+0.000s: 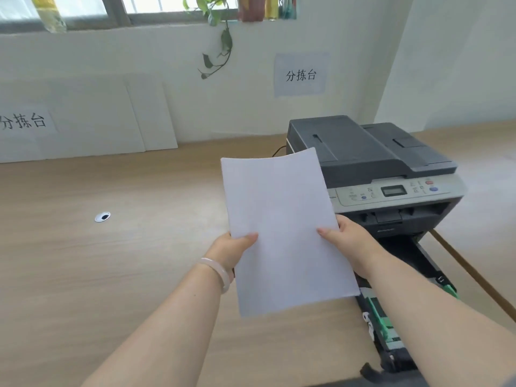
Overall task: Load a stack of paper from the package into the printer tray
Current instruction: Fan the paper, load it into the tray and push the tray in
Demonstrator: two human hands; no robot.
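Fingers (245, 237) of both hands pinch white, slightly curled paper stack (282, 224).

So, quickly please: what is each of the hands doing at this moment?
Left hand: closed on the left edge of the paper stack.
Right hand: closed on the same stack's right edge, above the open printer tray.

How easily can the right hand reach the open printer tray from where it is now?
Probably easily. The right hand holds the paper stack with the left hand, directly above the pulled-out printer tray. Nothing visible lies between them.
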